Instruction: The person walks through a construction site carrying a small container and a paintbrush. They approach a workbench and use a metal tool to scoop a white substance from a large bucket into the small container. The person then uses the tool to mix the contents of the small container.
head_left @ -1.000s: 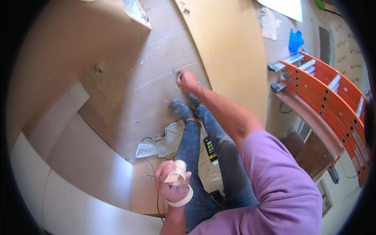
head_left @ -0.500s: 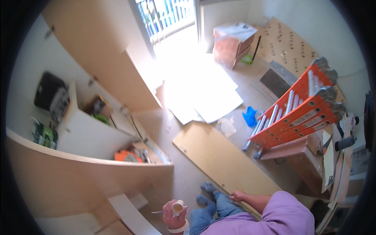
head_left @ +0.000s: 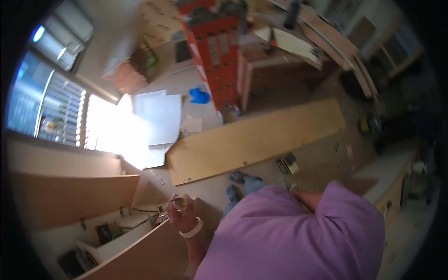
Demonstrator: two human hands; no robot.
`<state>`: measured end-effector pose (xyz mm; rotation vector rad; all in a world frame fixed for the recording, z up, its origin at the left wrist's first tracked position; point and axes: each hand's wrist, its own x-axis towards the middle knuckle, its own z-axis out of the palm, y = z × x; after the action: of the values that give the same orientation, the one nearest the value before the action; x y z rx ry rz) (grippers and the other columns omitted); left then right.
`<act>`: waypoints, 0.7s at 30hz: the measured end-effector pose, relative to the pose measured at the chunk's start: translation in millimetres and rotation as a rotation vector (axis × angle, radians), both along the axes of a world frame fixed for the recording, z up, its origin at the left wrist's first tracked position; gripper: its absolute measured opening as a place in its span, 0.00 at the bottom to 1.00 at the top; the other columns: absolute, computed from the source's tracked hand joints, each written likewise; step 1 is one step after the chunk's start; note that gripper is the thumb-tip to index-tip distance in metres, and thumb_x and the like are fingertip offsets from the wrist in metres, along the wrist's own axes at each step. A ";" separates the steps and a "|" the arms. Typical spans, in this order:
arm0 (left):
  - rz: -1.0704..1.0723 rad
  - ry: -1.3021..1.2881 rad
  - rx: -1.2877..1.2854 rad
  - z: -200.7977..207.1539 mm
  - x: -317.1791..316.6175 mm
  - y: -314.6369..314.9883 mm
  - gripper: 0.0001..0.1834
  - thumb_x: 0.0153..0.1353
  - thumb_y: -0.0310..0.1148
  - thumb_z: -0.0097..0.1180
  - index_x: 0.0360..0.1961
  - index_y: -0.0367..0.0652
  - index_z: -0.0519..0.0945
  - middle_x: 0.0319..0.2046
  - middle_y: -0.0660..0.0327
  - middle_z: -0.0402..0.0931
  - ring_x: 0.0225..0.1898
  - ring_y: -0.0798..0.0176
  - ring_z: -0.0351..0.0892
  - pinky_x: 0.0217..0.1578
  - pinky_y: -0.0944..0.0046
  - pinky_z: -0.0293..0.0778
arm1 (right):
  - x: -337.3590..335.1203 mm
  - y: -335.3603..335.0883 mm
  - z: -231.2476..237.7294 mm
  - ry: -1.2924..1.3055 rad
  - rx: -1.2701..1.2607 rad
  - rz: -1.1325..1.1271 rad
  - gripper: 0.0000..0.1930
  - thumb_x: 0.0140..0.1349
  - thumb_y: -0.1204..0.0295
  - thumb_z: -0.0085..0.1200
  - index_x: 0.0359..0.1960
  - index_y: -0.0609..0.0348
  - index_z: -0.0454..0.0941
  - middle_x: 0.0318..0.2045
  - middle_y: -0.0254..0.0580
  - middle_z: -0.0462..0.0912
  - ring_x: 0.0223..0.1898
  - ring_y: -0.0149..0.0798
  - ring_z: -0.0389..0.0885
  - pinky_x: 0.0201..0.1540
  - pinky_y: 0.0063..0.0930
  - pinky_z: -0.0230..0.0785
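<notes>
Grey-brown floor (head_left: 211, 187) | your left hand (head_left: 185, 220): fingers wrapped round pale cylindrical container (head_left: 180, 203) | right hand (head_left: 294, 188): mostly hidden, fingers can't tell

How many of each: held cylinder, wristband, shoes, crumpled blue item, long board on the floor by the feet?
Pale cylinder, in left hand: 1
White wristband: 1
Shoes: 2
Crumpled blue item: 1
Long wooden board: 1
Total: 6

The left hand (head_left: 181, 218) is curled closed; the right forearm (head_left: 311, 200) slants inward, its end hidden.
</notes>
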<state>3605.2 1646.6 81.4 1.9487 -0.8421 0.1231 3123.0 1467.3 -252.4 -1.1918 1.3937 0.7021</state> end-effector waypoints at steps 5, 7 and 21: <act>-0.271 0.117 0.024 -5.2 -13.1 -18.2 0.25 0.59 0.22 0.74 0.58 0.32 0.83 0.53 0.48 0.84 0.55 0.48 0.84 0.60 0.49 0.78 | -37.4 103.9 46.7 -0.043 -0.190 -0.407 0.15 0.72 0.71 0.55 0.54 0.65 0.87 0.44 0.49 0.89 0.41 0.40 0.87 0.46 0.36 0.80; -0.424 0.054 0.054 -9.0 -23.4 -43.3 0.25 0.60 0.23 0.74 0.58 0.32 0.83 0.53 0.49 0.84 0.56 0.49 0.84 0.60 0.50 0.78 | -53.5 131.9 56.0 -0.049 -0.222 -0.542 0.15 0.72 0.72 0.55 0.55 0.65 0.87 0.44 0.49 0.89 0.41 0.40 0.87 0.46 0.37 0.80; -1.311 0.070 -0.131 48.5 -350.6 -302.8 0.26 0.57 0.18 0.73 0.57 0.29 0.81 0.50 0.50 0.84 0.52 0.52 0.84 0.56 0.54 0.81 | -162.4 322.0 67.1 -0.047 -0.245 -1.600 0.17 0.71 0.73 0.56 0.58 0.65 0.84 0.45 0.48 0.89 0.42 0.42 0.87 0.46 0.40 0.81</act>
<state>3254.6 1343.8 129.9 0.9642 -1.8153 -0.6384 2960.6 1789.3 -185.3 0.0165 1.8652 -0.6326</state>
